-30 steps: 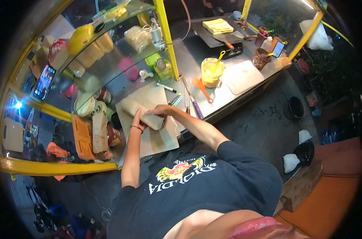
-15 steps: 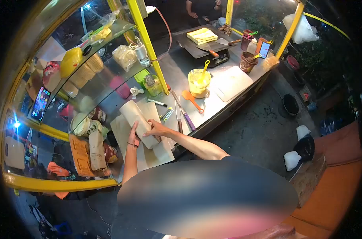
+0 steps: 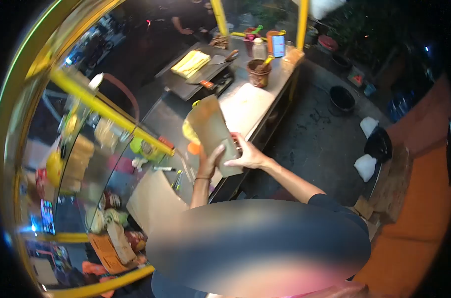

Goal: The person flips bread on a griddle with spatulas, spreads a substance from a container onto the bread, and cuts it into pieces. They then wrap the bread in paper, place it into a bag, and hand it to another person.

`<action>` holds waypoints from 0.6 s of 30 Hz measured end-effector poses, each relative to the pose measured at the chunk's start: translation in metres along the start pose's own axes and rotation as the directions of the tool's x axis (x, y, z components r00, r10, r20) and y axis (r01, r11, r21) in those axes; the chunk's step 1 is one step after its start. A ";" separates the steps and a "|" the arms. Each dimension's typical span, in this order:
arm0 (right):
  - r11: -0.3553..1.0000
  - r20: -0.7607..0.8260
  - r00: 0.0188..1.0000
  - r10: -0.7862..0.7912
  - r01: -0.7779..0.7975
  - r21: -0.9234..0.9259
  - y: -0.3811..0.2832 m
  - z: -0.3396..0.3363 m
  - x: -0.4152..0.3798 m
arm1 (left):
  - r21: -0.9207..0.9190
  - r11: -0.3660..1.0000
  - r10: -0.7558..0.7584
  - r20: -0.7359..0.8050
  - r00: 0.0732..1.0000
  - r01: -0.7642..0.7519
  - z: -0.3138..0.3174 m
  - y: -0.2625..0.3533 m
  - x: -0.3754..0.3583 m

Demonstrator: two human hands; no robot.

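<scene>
A brown paper box or folded sheet (image 3: 211,130) is held up between both of my hands, above the metal counter. My left hand (image 3: 209,161) grips its lower left side. On its lower right side, my right hand (image 3: 246,153) has its thumb in front and its fingers curled behind the edge. The paper hides part of the yellow tub behind it. Brown paper sheets (image 3: 158,201) lie on the counter to the left. A white board (image 3: 247,107) lies beyond my hands.
A griddle (image 3: 178,85) bears a yellow slab (image 3: 191,64). Nearby are a brown tub (image 3: 259,74), a clear bottle (image 3: 259,49) and a phone (image 3: 278,45). A yellow frame post (image 3: 111,111) crosses the left side. A person (image 3: 195,20) is beyond the counter.
Both hands have lifted the brown paper item off the sheets and carried it right, over the counter near the yellow tub. The camera view has turned to the right.
</scene>
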State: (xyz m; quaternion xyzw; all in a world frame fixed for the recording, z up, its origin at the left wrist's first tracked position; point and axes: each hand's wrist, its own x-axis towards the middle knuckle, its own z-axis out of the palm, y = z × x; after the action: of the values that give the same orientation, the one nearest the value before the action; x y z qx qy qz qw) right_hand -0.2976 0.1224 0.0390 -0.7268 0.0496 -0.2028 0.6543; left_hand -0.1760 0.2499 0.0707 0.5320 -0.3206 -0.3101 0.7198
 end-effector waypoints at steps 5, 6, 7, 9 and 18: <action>0.997 -0.301 0.953 -0.028 0.007 -0.071 0.004 -0.188 -0.033 | -0.211 0.961 -0.118 0.271 0.955 0.179 0.178 -0.056 0.114; 0.999 -0.361 0.933 0.001 -0.019 -0.048 0.001 -0.221 -0.041 | -0.235 0.945 -0.143 0.331 0.933 0.228 0.215 -0.061 0.132; 0.996 -0.410 0.912 -0.016 -0.021 -0.087 0.003 -0.256 -0.049 | -0.231 0.939 -0.166 0.343 0.924 0.255 0.247 -0.078 0.150; 0.996 -0.490 0.870 -0.052 0.010 -0.087 0.011 -0.320 -0.063 | -0.229 0.910 -0.237 0.394 0.888 0.345 0.305 -0.114 0.190; 0.999 -0.668 0.743 -0.036 0.047 -0.001 0.059 -0.565 -0.074 | -0.019 0.939 -0.278 0.543 0.792 0.343 0.527 -0.204 0.349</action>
State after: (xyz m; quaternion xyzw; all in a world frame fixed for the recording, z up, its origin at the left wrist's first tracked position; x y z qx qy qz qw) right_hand -0.5569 -0.3870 -0.0001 -0.6018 0.2626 -0.4641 0.5946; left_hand -0.4040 -0.3729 0.0398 0.4272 -0.3970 -0.5774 0.5714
